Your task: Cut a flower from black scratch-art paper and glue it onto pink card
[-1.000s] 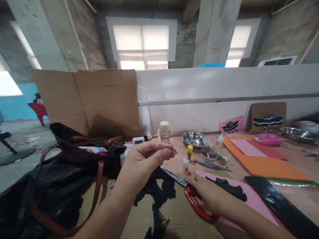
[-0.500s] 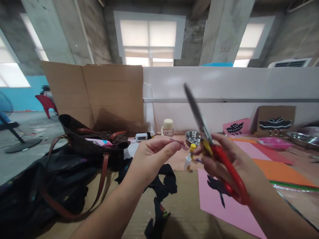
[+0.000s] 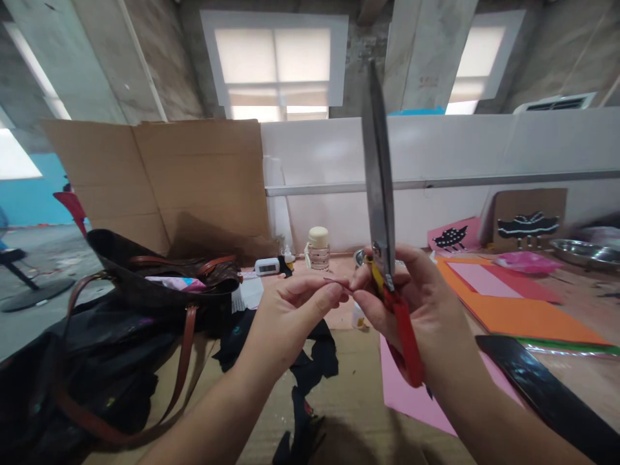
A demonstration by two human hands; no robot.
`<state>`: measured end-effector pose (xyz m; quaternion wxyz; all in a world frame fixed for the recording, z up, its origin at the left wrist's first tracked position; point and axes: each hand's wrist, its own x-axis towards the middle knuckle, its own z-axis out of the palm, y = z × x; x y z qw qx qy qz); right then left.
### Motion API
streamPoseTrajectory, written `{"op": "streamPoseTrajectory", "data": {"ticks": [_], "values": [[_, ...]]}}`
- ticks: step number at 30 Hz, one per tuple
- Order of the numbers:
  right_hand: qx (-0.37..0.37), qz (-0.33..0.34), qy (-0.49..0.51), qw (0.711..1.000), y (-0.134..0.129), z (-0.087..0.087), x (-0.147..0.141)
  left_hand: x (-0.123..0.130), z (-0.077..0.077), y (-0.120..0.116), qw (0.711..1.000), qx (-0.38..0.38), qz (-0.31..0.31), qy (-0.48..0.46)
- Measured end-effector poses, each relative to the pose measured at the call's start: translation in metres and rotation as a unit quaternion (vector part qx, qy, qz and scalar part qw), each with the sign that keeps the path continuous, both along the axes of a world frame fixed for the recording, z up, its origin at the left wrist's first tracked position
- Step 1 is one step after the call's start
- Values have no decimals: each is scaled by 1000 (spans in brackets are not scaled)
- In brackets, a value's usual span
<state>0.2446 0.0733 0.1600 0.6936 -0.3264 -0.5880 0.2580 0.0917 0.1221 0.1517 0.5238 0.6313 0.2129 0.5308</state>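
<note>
We see three main risks. First, the thin strip (image 3: 347, 288) could slip or crease, as the left hand (image 3: 290, 316) pinches it only between thumb and forefinger and very little of it shows. Second, the red-handled scissors (image 3: 382, 219) could swing or drop, since the right hand (image 3: 419, 303) has them against its palm, blades pointing up, while its thumb and fingertip are brought close together at the strip's right end; we can't tell if they grip the strip or just touch it. Third, a dropped strip could get lost among the black scraps (image 3: 322, 358) on the cardboard sheet (image 3: 361, 387) below, both being dark. Hands are narrow, then: left closed on the strip, right closed around the scissors. We place the strip in the middle of the scene, in the air between the two hands, on the near side of the cream-lidded jar (image 3: 318, 248) and well left of the orange sheet (image 3: 489, 307). As for looks, we mark it narrow, flat-seeming, dull dark pink to brownish, running slightly down to the right; fingers cover much of it, so full length and material we can't tell.
</note>
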Motion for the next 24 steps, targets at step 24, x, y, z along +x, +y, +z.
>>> {"op": "streamPoseTrajectory", "data": {"ticks": [24], "values": [[-53, 75, -170, 981, 1, -7, 23, -20, 10, 5, 999, 40, 29, -23]]}}
